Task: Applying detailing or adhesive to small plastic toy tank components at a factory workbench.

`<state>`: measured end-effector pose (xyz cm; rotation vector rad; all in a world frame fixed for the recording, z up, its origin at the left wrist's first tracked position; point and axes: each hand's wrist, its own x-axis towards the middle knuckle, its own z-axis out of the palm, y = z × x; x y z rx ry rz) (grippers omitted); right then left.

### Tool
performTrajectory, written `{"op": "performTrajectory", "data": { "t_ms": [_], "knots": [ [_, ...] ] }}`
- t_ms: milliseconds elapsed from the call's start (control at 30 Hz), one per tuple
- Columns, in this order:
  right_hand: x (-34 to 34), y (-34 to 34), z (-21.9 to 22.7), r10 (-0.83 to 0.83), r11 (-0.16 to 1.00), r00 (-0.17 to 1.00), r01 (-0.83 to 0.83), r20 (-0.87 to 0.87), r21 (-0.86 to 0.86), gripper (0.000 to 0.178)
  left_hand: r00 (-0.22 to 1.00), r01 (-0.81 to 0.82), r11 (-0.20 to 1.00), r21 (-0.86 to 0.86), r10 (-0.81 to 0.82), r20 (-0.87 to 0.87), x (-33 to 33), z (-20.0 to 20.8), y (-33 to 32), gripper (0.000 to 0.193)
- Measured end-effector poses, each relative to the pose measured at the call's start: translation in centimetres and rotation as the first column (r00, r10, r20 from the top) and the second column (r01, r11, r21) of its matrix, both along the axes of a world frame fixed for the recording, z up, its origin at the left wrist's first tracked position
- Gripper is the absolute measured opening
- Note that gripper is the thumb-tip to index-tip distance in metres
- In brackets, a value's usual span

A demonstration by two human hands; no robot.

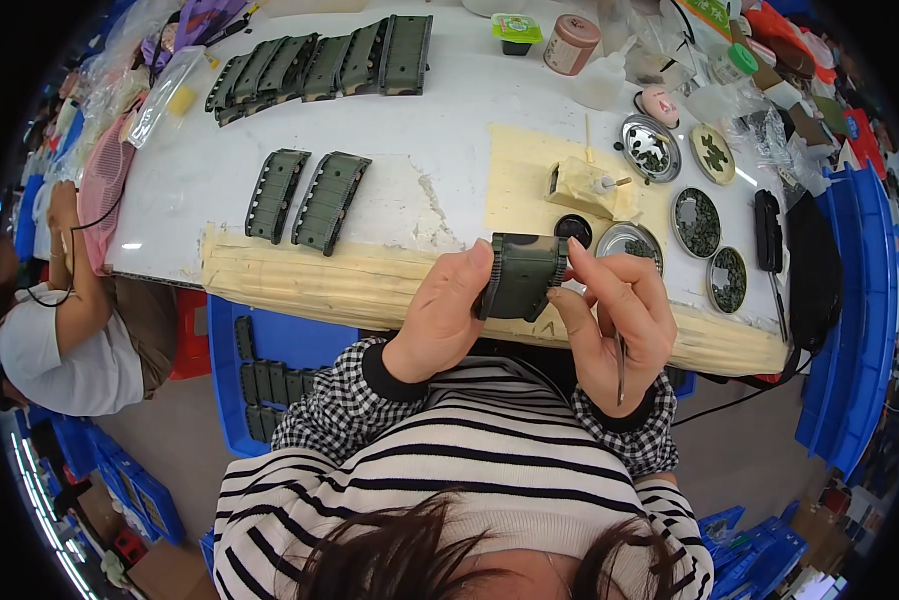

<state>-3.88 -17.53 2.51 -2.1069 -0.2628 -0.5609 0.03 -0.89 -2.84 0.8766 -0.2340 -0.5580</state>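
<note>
In front of my chest, over the table's near edge, is a curved dark green plastic part (526,275) with camouflage patches and ridged side edges. My left hand (438,310) is closed on its left side, thumb along the edge. My right hand (620,315) pinches its right edge between fingers and thumb. A thin metal tool (622,372), perhaps tweezers, is tucked into the right palm; its tip is hidden. Two similar green parts (332,200) lie on the table to the left, and a row of several more (340,62) sits farther back.
Round dishes of small dark green pieces (697,222) stand at the right, near a tape-wrapped block (582,188) and a black round lid (573,232). A blue bin (232,400) with more parts sits below the table. Another person (80,330) sits at the left.
</note>
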Motion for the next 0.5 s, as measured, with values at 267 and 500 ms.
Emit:
{"op": "performTrajectory", "data": {
  "t_ms": [267,500],
  "knots": [
    [-0.1,0.14,0.05,0.01,1.0,1.0,-0.01,-0.018,0.006,0.046,1.0,0.0,1.0,-0.002,0.0,0.023,-0.02,0.23,0.17,0.062],
    [-0.1,0.14,-0.01,0.02,1.0,1.0,-0.019,-0.01,0.005,0.046,1.0,0.007,1.0,0.005,-0.007,0.012,-0.02,0.17,0.29,0.062]
  ]
}}
